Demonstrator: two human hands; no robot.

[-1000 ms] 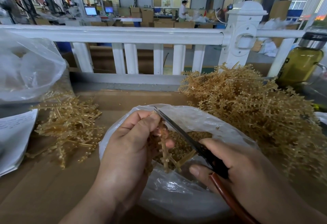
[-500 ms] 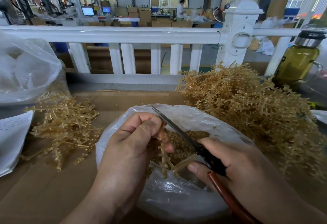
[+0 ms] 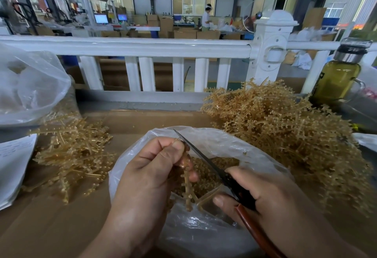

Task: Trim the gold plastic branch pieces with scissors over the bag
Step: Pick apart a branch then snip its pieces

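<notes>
Left hand [image 3: 151,176] pinches a gold branch [image 3: 187,188], right hand [image 3: 265,194] grips scissors [image 3: 204,158] over the bag [image 3: 234,141] of bits [image 3: 224,161]; big right pile [image 3: 285,135] waits.

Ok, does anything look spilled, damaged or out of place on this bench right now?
Nothing stands out. The left hand holds a gold branch piece over the open plastic bag, the right hand holds the scissors, and trimmed bits lie inside the bag.
</notes>
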